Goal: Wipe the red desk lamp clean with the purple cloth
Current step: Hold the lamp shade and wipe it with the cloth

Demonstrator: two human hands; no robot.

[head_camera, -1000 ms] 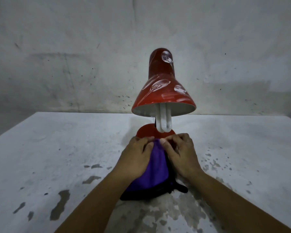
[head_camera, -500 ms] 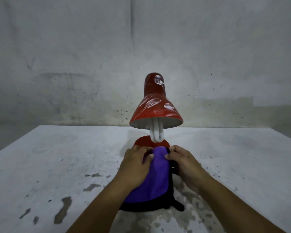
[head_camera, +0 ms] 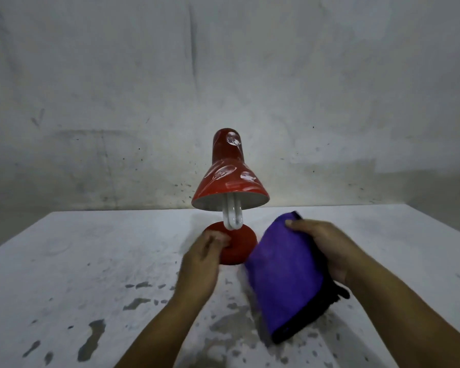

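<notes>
The red desk lamp stands upright at the table's middle, its shade smeared with white marks and a white bulb hanging below. Its round red base rests on the table. My left hand lies against the base's left side, fingers curled on its edge. My right hand grips the purple cloth by its top edge; the cloth, with a black underside, hangs to the right of the base, lifted off it.
The white table is worn, with dark chipped patches near the front. A stained grey wall stands right behind the lamp. The table's far edge runs just behind the lamp's base.
The cloth was draped over the base under both hands. My right hand has now pulled it off to the right and lifted it, while my left hand stays at the base.
</notes>
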